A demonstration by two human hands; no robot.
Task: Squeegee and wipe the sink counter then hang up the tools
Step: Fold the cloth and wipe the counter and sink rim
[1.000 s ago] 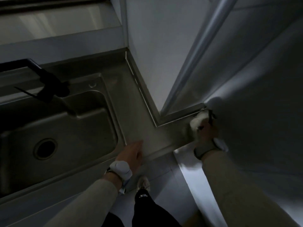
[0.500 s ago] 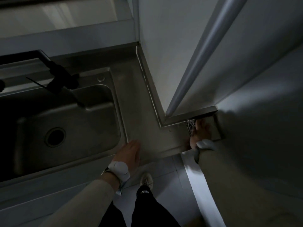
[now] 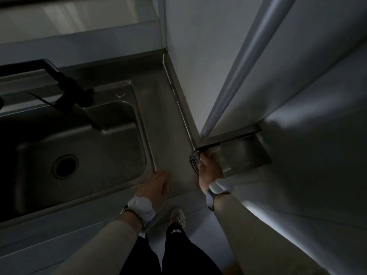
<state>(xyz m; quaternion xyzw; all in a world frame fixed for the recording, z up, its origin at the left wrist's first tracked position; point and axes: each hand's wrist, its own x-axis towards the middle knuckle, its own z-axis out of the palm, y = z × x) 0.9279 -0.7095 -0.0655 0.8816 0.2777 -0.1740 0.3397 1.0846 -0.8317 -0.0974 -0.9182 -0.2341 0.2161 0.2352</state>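
My left hand lies flat on the front edge of the steel counter, fingers straight and together, palm down, just right of the sink. My right hand is further right, at the inner corner where the counter turns under the wall. Its fingers curl over a pale cloth and press it onto the steel; a dark, speckled cord hangs out beside my thumb, touching the counter. The light is dim, so I cannot tell whether the cord belongs to the cloth or to a separate tool.

The cloth sits right against the low raised lip at the back of the counter, below a slanting grey pipe. To the right of my hand the short stretch of counter shows a lighter sheen. The black tap leans over the far side of the sink, and the round drain is well apart from both hands. Both wrists carry grey bands. Below, my shoe stands on the pale floor.
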